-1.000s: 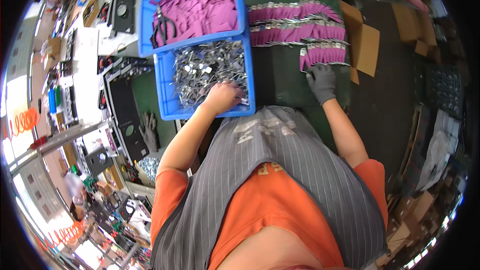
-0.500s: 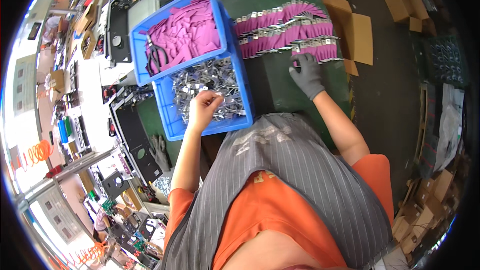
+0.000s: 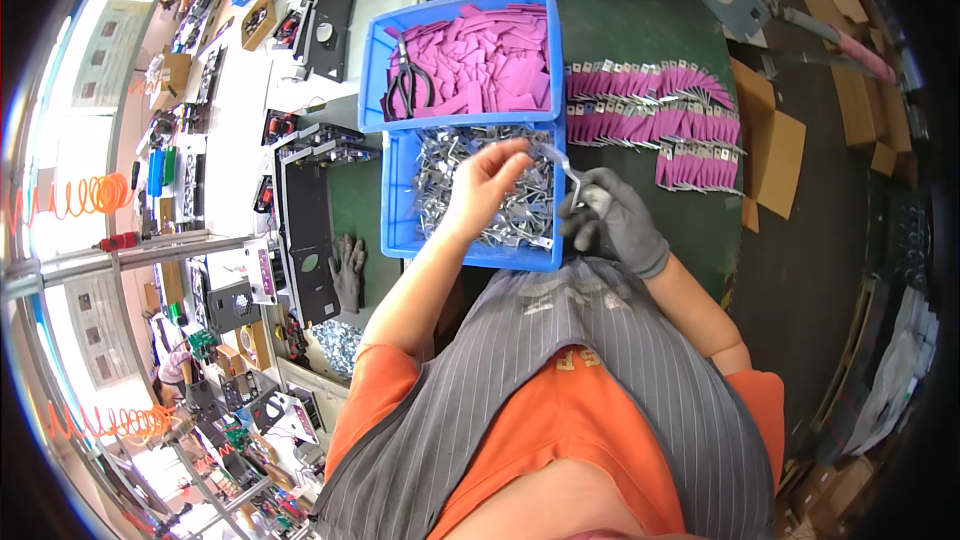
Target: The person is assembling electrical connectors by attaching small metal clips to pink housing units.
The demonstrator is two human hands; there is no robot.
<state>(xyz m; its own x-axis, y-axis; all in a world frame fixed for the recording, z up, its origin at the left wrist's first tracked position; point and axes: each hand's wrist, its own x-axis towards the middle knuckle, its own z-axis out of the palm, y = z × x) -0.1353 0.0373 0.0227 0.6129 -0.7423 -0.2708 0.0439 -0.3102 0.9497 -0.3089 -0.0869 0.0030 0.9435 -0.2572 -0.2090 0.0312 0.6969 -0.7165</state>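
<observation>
A small bent metal bracket (image 3: 568, 166) spans the gap between my two hands above the near blue bin. My bare left hand (image 3: 488, 185) pinches at its upper end with thumb and forefinger. In a grey glove, my right hand (image 3: 618, 224) has its fingers closed around the lower end, beside the bin's right wall. Loose metal brackets (image 3: 440, 175) fill the near blue bin (image 3: 400, 248). Pink strips (image 3: 490, 55) lie heaped in the far blue bin (image 3: 372, 80), with black-handled scissors or snips (image 3: 408, 90) on top at the left.
Right of the bins, rows of metal brackets with pink strips (image 3: 650, 125) lie on the green table (image 3: 630, 20). A spare grey glove (image 3: 347, 270) rests at the left. An open cardboard box (image 3: 775, 160) stands beyond the table's right edge.
My right hand has left the rows and come left to the near bin, where it now grips a bracket. My left hand has risen from among the loose brackets. The whole view has shifted.
</observation>
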